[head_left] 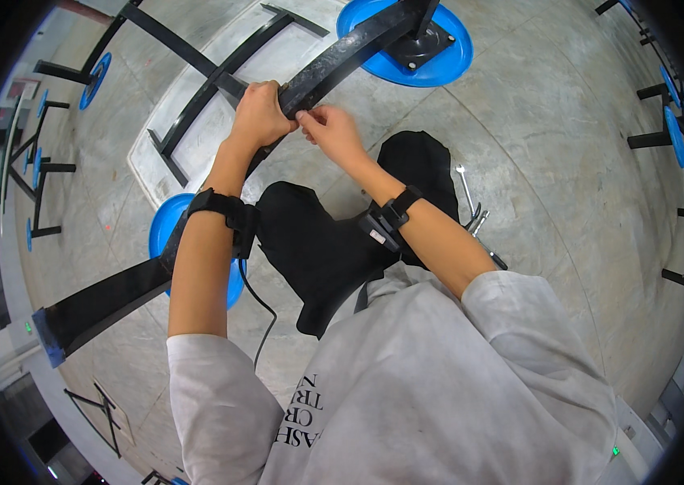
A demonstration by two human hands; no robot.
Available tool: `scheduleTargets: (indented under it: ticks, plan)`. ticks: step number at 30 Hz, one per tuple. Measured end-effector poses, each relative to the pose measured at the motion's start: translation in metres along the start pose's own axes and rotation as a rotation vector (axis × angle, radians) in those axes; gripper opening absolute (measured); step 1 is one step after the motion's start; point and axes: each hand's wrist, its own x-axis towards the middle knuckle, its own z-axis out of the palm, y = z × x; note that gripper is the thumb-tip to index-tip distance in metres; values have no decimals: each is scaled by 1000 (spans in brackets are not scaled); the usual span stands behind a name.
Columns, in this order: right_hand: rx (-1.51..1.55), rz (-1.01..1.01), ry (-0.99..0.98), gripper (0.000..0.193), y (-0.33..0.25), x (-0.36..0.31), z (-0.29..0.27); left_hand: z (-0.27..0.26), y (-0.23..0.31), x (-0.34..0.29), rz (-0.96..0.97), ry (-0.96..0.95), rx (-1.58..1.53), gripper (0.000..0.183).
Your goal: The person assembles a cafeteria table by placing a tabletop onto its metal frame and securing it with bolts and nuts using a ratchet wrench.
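Observation:
A long black metal beam runs diagonally in front of me, over two round blue discs. My left hand is wrapped over the beam near its middle, where a crosspiece meets it. Close beside it, my right hand has thumb and fingertips pinched together at the beam's near edge. Whatever lies between those fingertips is hidden or too small to name. A black mounting plate with bolts sits on the far blue disc. Under the beam at left, the other blue disc is partly covered by my forearm.
Beyond the beam lies a pale panel with a black leg frame on it. Wrenches rest on the floor right of my knee. More black frames with blue discs stand along both sides. A black cable hangs from my left wrist.

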Motion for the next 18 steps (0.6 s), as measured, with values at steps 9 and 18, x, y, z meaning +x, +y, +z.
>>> scheduleTargets:
  ticks: [9,18]
  plan:
    - [171,-14,81,21,6,-7,10,-5,9,0,-50,-44,21,45]
    - [299,111,13,19,9,-5,7,-2,4,0,-23,-23,9,48]
